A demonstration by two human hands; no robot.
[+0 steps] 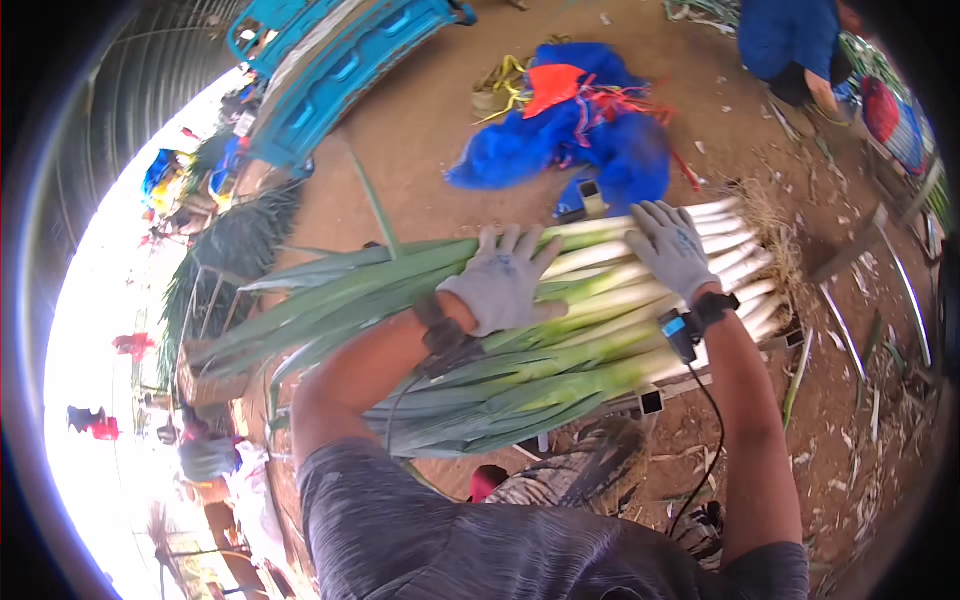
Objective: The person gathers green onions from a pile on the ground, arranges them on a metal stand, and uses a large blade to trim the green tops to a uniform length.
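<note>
A broad layer of leeks or large green onions (600,337) lies across a low metal-framed stand (651,403) in front of me. Their green leaves point left; the white shanks and stringy roots (769,225) are at the right. My left hand (502,281), in a pale work glove, rests with spread fingers where the leaves turn pale. Farther right, my gloved right hand (670,247) lies palm down on the white shanks, its fingertips at the far edge of the layer. Neither hand is closed around a stalk. Both wrists wear dark straps, with a cabled device at the right.
Beyond the stand, blue mesh bags (555,142) and red ties lie on the dirt floor. A teal panelled cart or truck bed (352,82) is at upper left, near heaped green stalks (232,240). Another person (791,45) is at upper right. Plant scraps litter the right.
</note>
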